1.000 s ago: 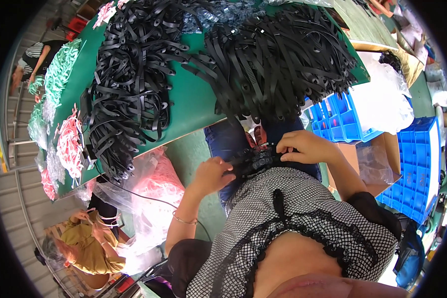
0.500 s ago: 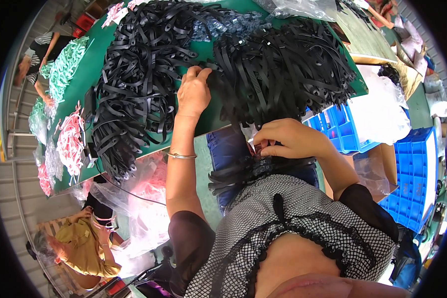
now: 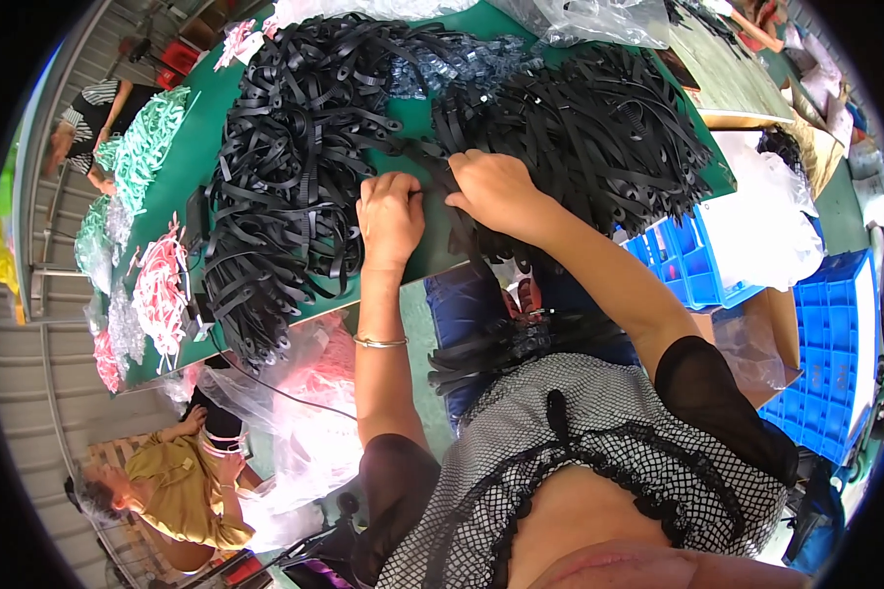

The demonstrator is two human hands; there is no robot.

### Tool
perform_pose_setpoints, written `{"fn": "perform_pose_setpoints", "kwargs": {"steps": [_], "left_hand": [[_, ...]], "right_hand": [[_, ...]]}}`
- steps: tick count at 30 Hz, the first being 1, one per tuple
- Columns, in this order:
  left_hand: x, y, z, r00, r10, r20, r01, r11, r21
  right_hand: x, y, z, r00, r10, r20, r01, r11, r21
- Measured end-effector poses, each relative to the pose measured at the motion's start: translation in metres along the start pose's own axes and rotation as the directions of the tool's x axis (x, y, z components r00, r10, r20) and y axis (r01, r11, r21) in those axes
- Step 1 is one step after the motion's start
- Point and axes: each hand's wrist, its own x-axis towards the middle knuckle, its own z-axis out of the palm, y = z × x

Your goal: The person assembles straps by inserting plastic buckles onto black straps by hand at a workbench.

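Two heaps of black, flat, ridged straps lie on the green table: a left heap (image 3: 290, 167) and a right heap (image 3: 580, 137). My left hand (image 3: 391, 218) is in the gap between them, fingers curled in, knuckles up; whatever is inside it is hidden. Close by on its right, my right hand (image 3: 493, 191) has thumb and fingers drawn together at the left edge of the right heap. Dark, blurred strap ends show around its fingertips, but I cannot make out what it pinches. Across my lap lies a bunch of black straps (image 3: 511, 344).
Small clear plastic pieces (image 3: 457, 61) lie between the heaps' far ends. Pink straps (image 3: 162, 290) and green straps (image 3: 152, 137) are at the table's left. Blue crates (image 3: 823, 353) stand to the right. Other people sit at the left, one in a mustard top (image 3: 182, 491).
My right hand has risen from the straps on my lap to the table, beside the left. My left hand has drawn slightly nearer, its fingers more curled. The whole view has shifted a little.
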Motion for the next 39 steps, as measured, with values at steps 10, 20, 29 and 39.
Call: {"fn": "perform_pose_setpoints", "kwargs": {"steps": [10,20,29,39], "left_hand": [[-0.006,-0.007,0.005,0.994,-0.007,-0.107,-0.006,0.993,-0.118],[-0.003,-0.002,0.014,0.984,-0.074,-0.165,0.047,0.986,-0.162],[-0.009,-0.005,0.014,0.975,-0.109,-0.195,0.067,0.976,-0.209],[-0.006,-0.006,0.016,0.978,-0.108,-0.176,0.078,0.982,-0.169]], "right_hand": [[0.005,0.019,0.006,0.989,0.141,-0.054,-0.096,0.866,0.491],[0.062,0.004,0.03,0.985,0.159,0.072,-0.173,0.947,0.271],[0.066,-0.015,0.036,0.994,0.072,0.082,-0.059,0.987,-0.15],[0.058,0.007,0.024,0.964,-0.011,-0.265,0.032,0.997,0.074]]}}
